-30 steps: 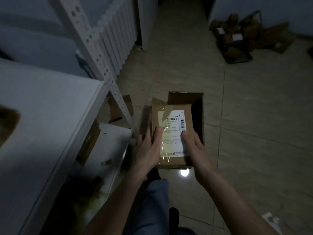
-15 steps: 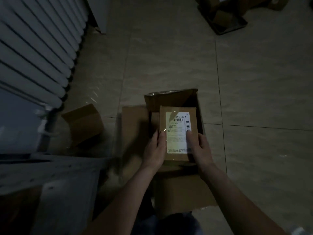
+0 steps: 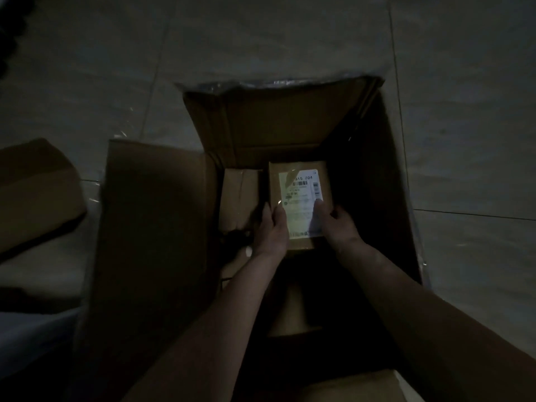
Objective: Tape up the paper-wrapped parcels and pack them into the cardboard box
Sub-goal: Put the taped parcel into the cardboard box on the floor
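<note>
Now packing: left hand (image 3: 274, 227) and right hand (image 3: 336, 224) grip labelled parcel (image 3: 300, 195) inside box (image 3: 278, 126), far end; next, release beside wrapped parcel (image 3: 240, 198).

Very dim throughout; colours sink to grey-brown. The brightest spot is the white label (image 3: 301, 204) on the parcel, with a streak of glare from clear tape across its upper left. The tiled floor (image 3: 290, 33) is a faint, even grey, with weak glints near its left edge. The inside of the cardboard box (image 3: 272, 123) falls to near black, deepest on its right wall and near end. Forearms read as dark shapes. Label print is soft, mostly unreadable. Straight floor joints bend toward the frame edges.
</note>
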